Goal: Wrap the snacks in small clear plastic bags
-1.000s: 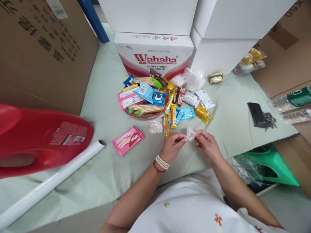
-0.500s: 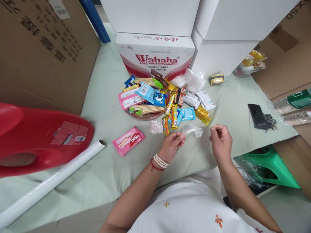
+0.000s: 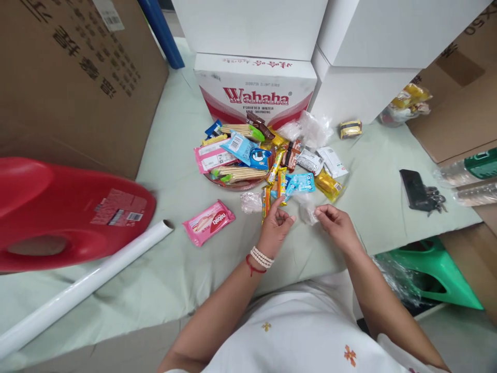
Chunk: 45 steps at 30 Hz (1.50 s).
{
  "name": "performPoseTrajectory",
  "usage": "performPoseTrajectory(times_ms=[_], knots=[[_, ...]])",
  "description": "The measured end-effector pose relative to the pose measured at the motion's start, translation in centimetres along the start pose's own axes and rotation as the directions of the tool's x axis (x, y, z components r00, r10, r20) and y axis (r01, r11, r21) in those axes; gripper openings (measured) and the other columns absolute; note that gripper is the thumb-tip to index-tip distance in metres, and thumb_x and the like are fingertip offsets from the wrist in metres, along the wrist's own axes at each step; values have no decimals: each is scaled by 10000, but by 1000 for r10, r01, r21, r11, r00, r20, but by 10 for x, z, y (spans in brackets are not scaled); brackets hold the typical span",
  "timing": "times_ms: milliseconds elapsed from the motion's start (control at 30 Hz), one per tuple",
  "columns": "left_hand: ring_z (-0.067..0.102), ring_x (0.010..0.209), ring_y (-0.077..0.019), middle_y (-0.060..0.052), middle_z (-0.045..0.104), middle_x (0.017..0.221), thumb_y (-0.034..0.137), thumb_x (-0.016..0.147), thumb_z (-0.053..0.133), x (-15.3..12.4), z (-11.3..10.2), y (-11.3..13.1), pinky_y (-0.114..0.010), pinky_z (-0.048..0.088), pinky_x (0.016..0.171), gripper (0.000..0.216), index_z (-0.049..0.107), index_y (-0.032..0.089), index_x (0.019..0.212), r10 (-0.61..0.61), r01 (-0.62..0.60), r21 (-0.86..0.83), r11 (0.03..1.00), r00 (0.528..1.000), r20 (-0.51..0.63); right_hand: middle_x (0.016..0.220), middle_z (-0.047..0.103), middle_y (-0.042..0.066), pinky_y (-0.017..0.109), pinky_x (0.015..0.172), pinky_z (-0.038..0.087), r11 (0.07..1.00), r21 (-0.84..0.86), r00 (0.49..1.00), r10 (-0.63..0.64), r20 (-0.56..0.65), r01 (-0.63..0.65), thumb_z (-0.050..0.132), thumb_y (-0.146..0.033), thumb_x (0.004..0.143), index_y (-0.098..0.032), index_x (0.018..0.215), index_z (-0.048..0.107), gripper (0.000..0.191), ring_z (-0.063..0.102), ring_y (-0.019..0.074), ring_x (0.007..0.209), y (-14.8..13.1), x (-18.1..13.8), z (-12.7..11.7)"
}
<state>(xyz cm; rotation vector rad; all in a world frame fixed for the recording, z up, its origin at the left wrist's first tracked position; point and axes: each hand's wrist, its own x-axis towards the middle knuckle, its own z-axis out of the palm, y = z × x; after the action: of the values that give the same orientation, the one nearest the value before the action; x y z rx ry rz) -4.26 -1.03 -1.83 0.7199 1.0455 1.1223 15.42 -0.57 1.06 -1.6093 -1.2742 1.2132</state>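
Some sort of storeroom or office corner — which of the two I cannot tell. Cartons hem in my cloth-covered table (image 3: pixel 217 264): white boxes (image 3: pixel 248 26) stacked at the back, a Wahaha water carton (image 3: pixel 256 98) under one of them, brown cartons (image 3: pixel 77 103) with printed characters on both flanks. Everyday clutter too — wrapped snacks (image 3: pixel 240 147) heaped up, keys (image 3: pixel 435 200), plastic bottles (image 3: pixel 481 168), a red plastic jug (image 3: pixel 77 202).
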Motion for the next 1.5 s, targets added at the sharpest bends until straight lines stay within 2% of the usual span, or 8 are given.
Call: performPoseTrajectory(times_ms=[167, 333, 500, 633, 867, 1000, 1233, 1500], knots=[[358, 514, -52, 52, 493, 738, 585, 779, 797, -1, 0, 3, -227, 271, 457, 634, 618, 226, 1270, -67, 69, -53, 996, 996, 52, 595, 444, -63, 241, 500, 180, 933, 253, 937, 174, 304, -255, 819, -589, 743, -203, 784, 645, 425, 287, 82, 495, -18, -7, -13], [322, 478, -34, 76, 413, 577, 630, 739, 800, -1, 1, 2, -202, 223, 452, 506, 609, 163, 764, -83, 88, -48, 995, 991, 100, 657, 478, -40, 241, 524, 235, 962, 162, 921, 152, 360, -222, 782, -578, 808, -202, 815, 669, 392, 330, 96, 551, -20, -17, -20], [376, 500, -54, 61, 453, 587, 645, 777, 760, -3, 2, 6, -210, 261, 473, 505, 577, 176, 743, -48, 50, -13, 999, 991, 121, 693, 535, -15, 265, 558, 310, 996, -46, 969, 86, 233, -77, 760, -582, 819, -224, 839, 714, 362, 389, 132, 606, -23, -22, -41], [346, 535, -74, 64, 408, 583, 650, 844, 691, -6, 0, 6, -222, 272, 505, 490, 585, 180, 755, 21, -35, 77, 996, 984, 179, 668, 491, -31, 274, 545, 318, 1000, -11, 992, 26, 120, -25, 679, -596, 891, -265, 1100, 726, 395, 389, 145, 588, -32, -16, -41], [431, 610, -93, 25, 523, 756, 588, 877, 675, -4, -1, -1, -234, 356, 565, 415, 645, 176, 910, 118, -143, 220, 965, 985, 125, 632, 473, -47, 244, 494, 213, 965, 176, 925, 119, 361, -193, 817, -590, 762, -187, 785, 670, 430, 298, 79, 522, -36, 1, -5], [508, 605, -77, 17, 594, 906, 579, 819, 750, -12, 7, -1, -227, 434, 588, 474, 549, 222, 1057, 168, -156, 123, 980, 981, -93, 599, 439, -57, 246, 495, 233, 964, 230, 972, 78, 222, -130, 794, -595, 796, -198, 799, 650, 422, 326, 92, 523, -33, -4, 6], [464, 611, -93, 21, 547, 719, 627, 842, 701, -19, 24, 11, -216, 360, 540, 454, 605, 184, 818, 144, -155, 158, 975, 986, 79, 615, 459, -51, 243, 513, 287, 944, 321, 982, 10, 187, -70, 765, -565, 846, -208, 811, 648, 378, 358, 104, 545, -32, -17, 10], [450, 571, -67, 63, 500, 663, 563, 758, 823, -32, -11, 34, -196, 351, 533, 456, 562, 192, 800, -16, 18, -25, 1000, 997, 69, 851, 664, 3, 278, 626, 509, 806, 590, 990, 113, -82, -43, 878, -488, 737, -223, 815, 649, 359, 608, 162, 748, -25, -15, -32]])
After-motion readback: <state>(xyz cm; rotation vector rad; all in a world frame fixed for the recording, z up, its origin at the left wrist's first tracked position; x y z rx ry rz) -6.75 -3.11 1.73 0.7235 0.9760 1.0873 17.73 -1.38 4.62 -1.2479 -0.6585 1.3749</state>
